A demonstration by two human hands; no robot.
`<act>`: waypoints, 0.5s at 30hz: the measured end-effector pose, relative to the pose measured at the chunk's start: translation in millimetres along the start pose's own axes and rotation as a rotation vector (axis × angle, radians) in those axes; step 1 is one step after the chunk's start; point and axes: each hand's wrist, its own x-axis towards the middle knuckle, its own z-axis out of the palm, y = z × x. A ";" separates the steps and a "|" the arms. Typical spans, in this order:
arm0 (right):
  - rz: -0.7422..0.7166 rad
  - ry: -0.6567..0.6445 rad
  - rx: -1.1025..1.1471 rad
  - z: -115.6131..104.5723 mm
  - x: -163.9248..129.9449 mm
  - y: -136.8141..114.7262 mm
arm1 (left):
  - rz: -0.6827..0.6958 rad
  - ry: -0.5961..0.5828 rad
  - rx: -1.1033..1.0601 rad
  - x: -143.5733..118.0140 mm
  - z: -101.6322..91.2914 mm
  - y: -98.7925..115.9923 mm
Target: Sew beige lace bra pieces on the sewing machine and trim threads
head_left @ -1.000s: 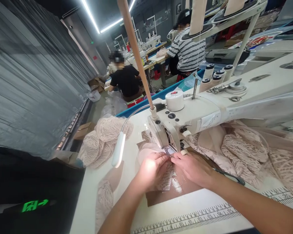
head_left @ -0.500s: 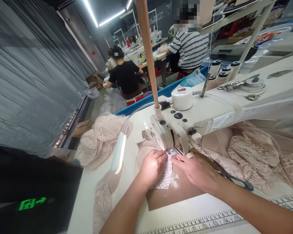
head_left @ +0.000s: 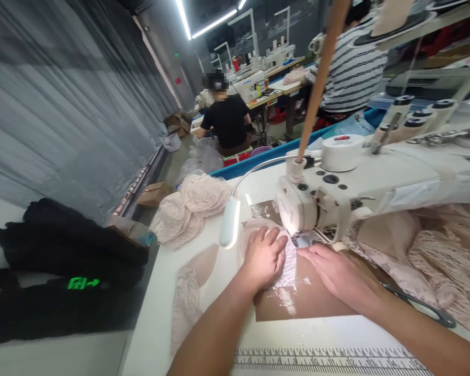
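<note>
- Under my left hand (head_left: 264, 256) lies lace cloth (head_left: 288, 269), sheer, openwork, rough-looking.
- Beneath that, a brown sheet (head_left: 321, 297), smooth, with glossy clear patches like tape.
- Just beyond my right hand (head_left: 340, 269), a metal plate (head_left: 304, 240), shiny.
- The sewing machine (head_left: 379, 169): smooth white, faintly glossy.
- The worktop (head_left: 159, 308): smooth, pale.
- By its left edge, lace pieces (head_left: 170, 219): matt, ridged cloth.
- Lamp head (head_left: 227, 230): smooth plastic.
- Upright rod (head_left: 321, 78): wood, matt.
</note>
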 end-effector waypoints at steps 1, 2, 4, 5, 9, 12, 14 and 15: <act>-0.008 0.014 -0.011 2.4 -0.5 1.7 | -0.029 0.000 0.025 -1.2 -1.8 2.1; -0.022 0.032 -0.016 3.9 -0.5 3.2 | -0.065 -0.001 0.047 -2.8 -4.9 3.6; -0.059 0.066 -0.014 3.4 0.5 5.5 | -0.137 -0.021 0.061 -8.5 -15.9 3.7; -0.080 0.080 -0.008 2.0 1.3 6.2 | -0.164 -0.038 0.046 -13.7 -23.5 1.6; -0.112 0.087 0.042 -3.1 2.3 6.8 | -0.284 -0.008 0.022 -59.0 -56.7 -24.3; -0.068 0.069 0.091 -1.6 1.4 6.5 | -0.549 0.088 0.178 -113.6 -71.0 -56.8; -0.033 0.057 0.133 -2.8 2.1 5.3 | -0.680 0.075 0.216 -149.6 -74.3 -76.8; -0.007 0.051 0.161 -5.6 2.8 3.8 | -0.734 0.099 0.218 -165.2 -75.2 -84.0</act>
